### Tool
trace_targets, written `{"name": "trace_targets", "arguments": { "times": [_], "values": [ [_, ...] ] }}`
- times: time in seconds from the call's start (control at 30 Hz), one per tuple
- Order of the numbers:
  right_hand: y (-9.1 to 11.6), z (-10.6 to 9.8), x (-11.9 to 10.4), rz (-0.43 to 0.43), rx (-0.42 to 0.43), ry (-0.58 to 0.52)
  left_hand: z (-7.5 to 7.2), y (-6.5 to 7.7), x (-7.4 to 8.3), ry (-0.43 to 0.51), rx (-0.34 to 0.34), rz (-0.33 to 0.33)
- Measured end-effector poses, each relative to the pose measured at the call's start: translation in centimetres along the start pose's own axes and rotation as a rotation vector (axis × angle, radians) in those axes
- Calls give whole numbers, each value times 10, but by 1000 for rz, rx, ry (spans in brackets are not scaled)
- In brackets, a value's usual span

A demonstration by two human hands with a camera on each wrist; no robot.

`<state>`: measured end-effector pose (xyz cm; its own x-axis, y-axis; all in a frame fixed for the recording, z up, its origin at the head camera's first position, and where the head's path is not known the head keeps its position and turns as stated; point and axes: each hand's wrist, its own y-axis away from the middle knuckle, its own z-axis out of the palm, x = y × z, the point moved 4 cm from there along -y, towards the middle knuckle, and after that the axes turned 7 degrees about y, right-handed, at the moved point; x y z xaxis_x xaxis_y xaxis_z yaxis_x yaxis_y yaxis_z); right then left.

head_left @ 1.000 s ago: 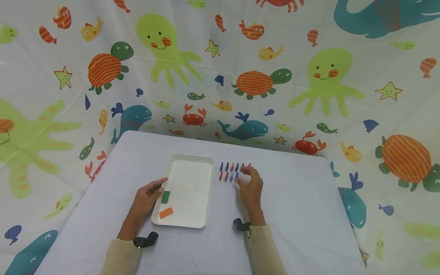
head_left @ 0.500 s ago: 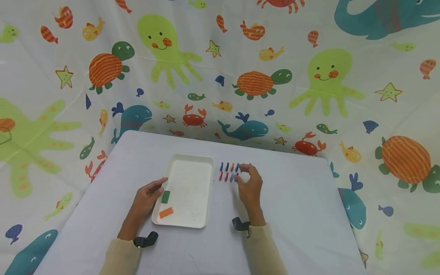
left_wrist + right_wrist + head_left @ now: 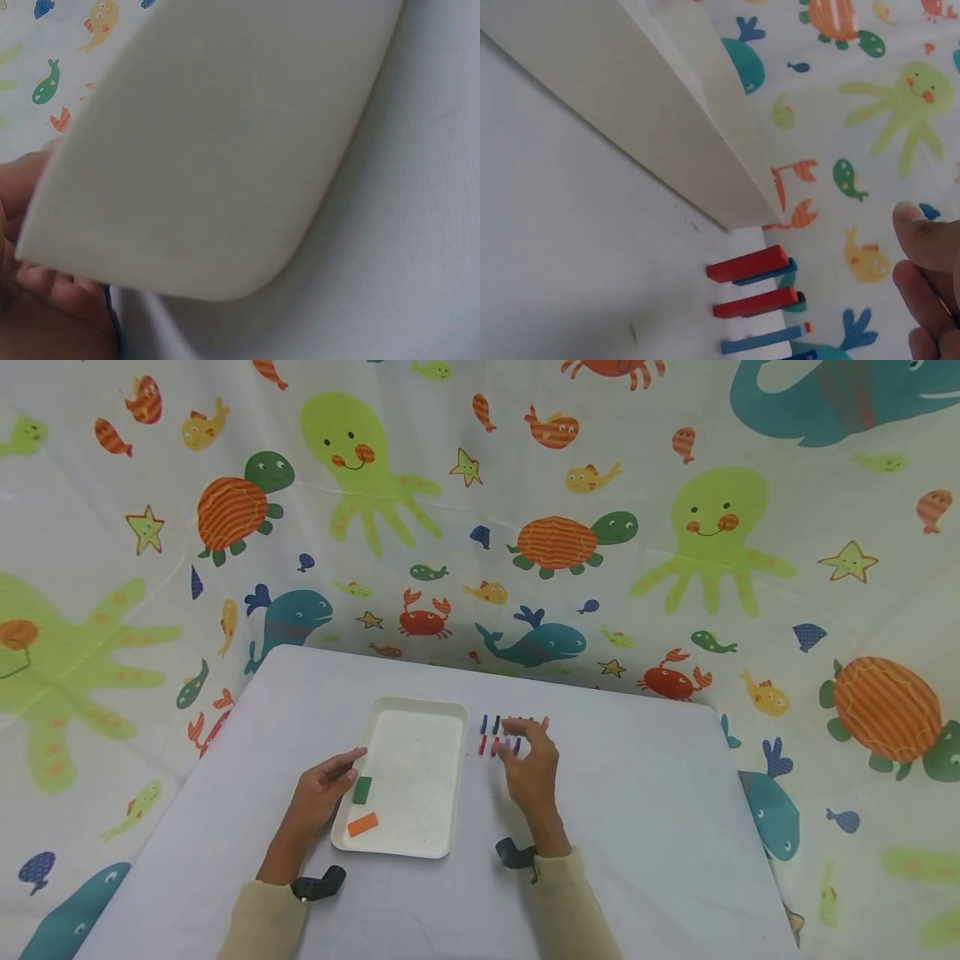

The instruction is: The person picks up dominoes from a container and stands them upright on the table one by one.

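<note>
A shallow white tray [image 3: 420, 777] lies on the table. Its left rim is held by my left hand [image 3: 321, 789], with the thumb and fingers at the edge; in the left wrist view, the hand [image 3: 52, 307] is at the tray wall [image 3: 210, 172]. Inside the tray are a flat green block [image 3: 362, 790] and an orange block [image 3: 363, 824]. Right of it stand two short rows of small coloured bars, including a red bar [image 3: 746, 264] and a light blue bar [image 3: 761, 340]. Over the rows hovers my right hand [image 3: 534, 772], thumb and forefinger apart, holding nothing visible, partly hiding several bars.
A white cloth covers the table [image 3: 645, 802], whose far edge meets a hanging curtain [image 3: 465, 510] printed with sea animals. In the right wrist view, the tray's side wall [image 3: 667, 127] rises close to the end of the bars.
My right hand has moved left along the rows, uncovering the pink bar at the right end and covering ones nearer the middle. The left hand and the tray stay in place.
</note>
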<state>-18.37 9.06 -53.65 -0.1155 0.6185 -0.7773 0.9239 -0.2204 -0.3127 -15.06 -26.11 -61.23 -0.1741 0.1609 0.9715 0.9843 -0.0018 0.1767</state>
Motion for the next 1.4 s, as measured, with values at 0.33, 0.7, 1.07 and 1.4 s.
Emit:
{"name": "trace_targets", "arguments": {
  "times": [0.33,0.7,1.07,1.4],
  "values": [
    [6,7,-15,-14,-63,-35,-1,0,-2,-14,1,-15],
    [13,19,-29,-120,-108,-50,-1,-1,-1,-21,1,-19],
    [20,30,-40,-150,-195,-53,0,0,4,-7,-10,-22],
    [26,49,-48,-148,-281,-84,-5,-8,4,7,-26,-36]
  ]
}}
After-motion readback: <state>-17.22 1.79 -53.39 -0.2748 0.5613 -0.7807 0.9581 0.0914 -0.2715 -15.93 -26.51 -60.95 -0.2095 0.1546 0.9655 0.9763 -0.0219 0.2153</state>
